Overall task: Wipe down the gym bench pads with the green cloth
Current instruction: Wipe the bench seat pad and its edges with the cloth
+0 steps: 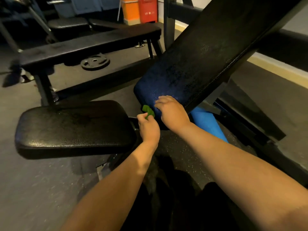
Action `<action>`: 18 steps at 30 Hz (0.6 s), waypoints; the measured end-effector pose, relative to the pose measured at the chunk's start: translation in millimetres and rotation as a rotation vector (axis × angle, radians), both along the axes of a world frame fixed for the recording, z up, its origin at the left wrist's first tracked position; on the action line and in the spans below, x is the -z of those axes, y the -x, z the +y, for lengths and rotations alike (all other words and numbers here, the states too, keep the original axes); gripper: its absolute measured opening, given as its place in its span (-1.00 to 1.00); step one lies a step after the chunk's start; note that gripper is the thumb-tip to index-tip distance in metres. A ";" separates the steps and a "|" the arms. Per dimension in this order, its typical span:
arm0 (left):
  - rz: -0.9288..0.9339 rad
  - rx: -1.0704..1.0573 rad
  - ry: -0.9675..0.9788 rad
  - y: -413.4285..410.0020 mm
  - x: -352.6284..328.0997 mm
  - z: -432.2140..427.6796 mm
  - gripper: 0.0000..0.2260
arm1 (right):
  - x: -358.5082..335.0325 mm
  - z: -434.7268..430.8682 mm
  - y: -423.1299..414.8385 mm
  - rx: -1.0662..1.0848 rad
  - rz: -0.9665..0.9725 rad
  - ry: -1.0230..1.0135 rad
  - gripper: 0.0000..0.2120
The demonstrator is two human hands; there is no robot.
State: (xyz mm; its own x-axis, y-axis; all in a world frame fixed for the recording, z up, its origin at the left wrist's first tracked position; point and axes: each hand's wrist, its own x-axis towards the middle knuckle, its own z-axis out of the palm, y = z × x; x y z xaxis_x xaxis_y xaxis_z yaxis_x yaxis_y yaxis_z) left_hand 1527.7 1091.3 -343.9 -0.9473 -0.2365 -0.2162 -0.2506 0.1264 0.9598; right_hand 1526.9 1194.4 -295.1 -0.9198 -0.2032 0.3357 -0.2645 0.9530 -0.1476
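Note:
A small green cloth sticks up from my left hand, which pinches it at the gap between the two pads. The black seat pad lies flat to the left of that hand. The inclined back pad rises to the upper right, dark with a bluish sheen at its lower end. My right hand rests on that lower end with its fingers curled over the edge, just right of the cloth.
A flat black bench stands behind, with a weight plate on the floor under it. A blue foam roller lies below the back pad. The bench frame runs along the right. Orange and red boxes stand at the far wall.

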 end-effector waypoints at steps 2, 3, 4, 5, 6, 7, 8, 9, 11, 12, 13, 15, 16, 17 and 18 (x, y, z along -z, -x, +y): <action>-0.012 0.000 0.008 -6.0 0.6 0.5 -0.86 | 1.5 2.3 0.3 -0.031 -0.005 0.025 -0.64; -0.025 0.009 0.012 -8.9 -0.4 0.7 -0.90 | 2.1 3.3 1.7 -0.044 0.004 0.042 -0.66; -0.036 0.027 0.016 -13.0 -1.8 -0.1 -0.91 | 3.6 3.6 2.3 -0.057 0.022 0.051 -0.68; -0.043 0.047 -0.001 -18.5 -4.4 -1.6 -0.91 | 4.4 3.9 2.4 -0.070 0.036 0.038 -0.69; -0.053 0.071 -0.029 -24.4 -7.5 -3.2 -0.90 | 4.6 4.5 1.5 -0.080 0.045 0.009 -0.70; -0.064 0.099 -0.053 -30.7 -12.3 -7.8 -0.88 | 4.1 3.2 1.1 -0.081 0.049 -0.005 -0.69; -0.084 0.142 -0.068 -35.6 -17.8 -12.0 -0.87 | 4.1 1.9 1.6 -0.065 0.048 0.011 -0.69; -0.104 0.183 -0.084 -38.1 -21.2 -15.2 -0.86 | 3.2 2.2 1.2 -0.034 0.036 0.051 -0.69; -0.102 0.210 -0.086 -44.3 -25.9 -26.7 -0.85 | 1.4 -3.6 -0.2 0.006 -0.016 0.210 -0.68; -0.088 0.185 -0.080 -47.0 -32.1 -38.6 -0.85 | -3.0 -14.9 -0.2 -0.018 -0.052 0.303 -0.67; -0.070 0.167 -0.067 -47.2 -34.6 -45.4 -0.84 | -3.7 -22.2 -2.4 -0.047 -0.101 0.389 -0.66; 0.007 0.097 -0.020 -50.4 -55.5 -70.1 -0.83 | -8.7 -52.3 -4.3 -0.151 -0.187 0.568 -0.64; 0.042 0.060 0.000 -51.5 -66.2 -85.4 -0.82 | -13.7 -70.2 -4.7 -0.194 -0.234 0.681 -0.64; 0.080 0.031 0.028 -52.2 -75.6 -100.8 -0.81 | -20.2 -87.6 -5.0 -0.222 -0.281 0.805 -0.65; 0.116 -0.001 0.056 -53.6 -83.2 -117.0 -0.79 | -26.9 -106.2 -5.7 -0.248 -0.333 0.931 -0.67</action>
